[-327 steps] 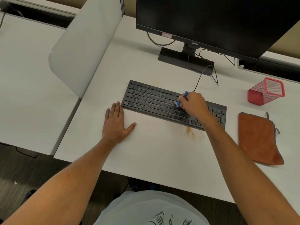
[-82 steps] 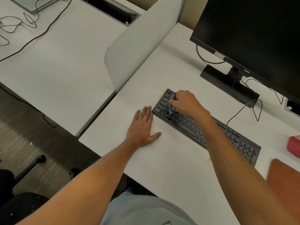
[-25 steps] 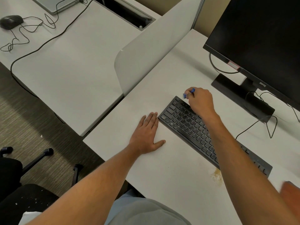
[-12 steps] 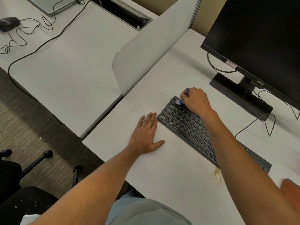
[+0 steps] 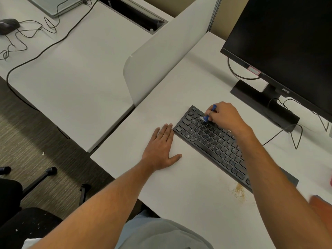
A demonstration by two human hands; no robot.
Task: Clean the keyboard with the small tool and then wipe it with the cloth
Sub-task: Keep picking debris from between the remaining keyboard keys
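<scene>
Broadly, a white counter (image 5: 197, 203) fills the middle of the view, with a second white counter (image 5: 77, 78) to its left beyond an upright white divider panel (image 5: 161, 65). A black monitor (image 5: 287, 42) stands at the far right on its dark base, cables trailing beside it. The black keyboard (image 5: 212, 141) lies at a slant across the near counter, its left end farthest from the person.

Both bare forearms reach in from the bottom edge. The left hand (image 5: 161, 150) lies flat on the counter, palm down, fingers straight and close together, thumb spread out to the side; its fingertips come just beside the keyboard's near left corner. The right hand (image 5: 224, 117) hovers over the keyboard's far left keys, wrist raised, fingers curled and pinching the small tool (image 5: 209, 115), a blue-handled brush whose pale tip points down onto the keys while the blue end sticks up past the knuckles.

A brownish stain (image 5: 239, 192) marks the counter just in front of the keyboard. At the right edge, a blurred sliver of orange cloth (image 5: 321, 205) shows. On the left counter sit a closed laptop (image 5: 53, 4), a dark mouse (image 5: 8, 25) and loose cables.
</scene>
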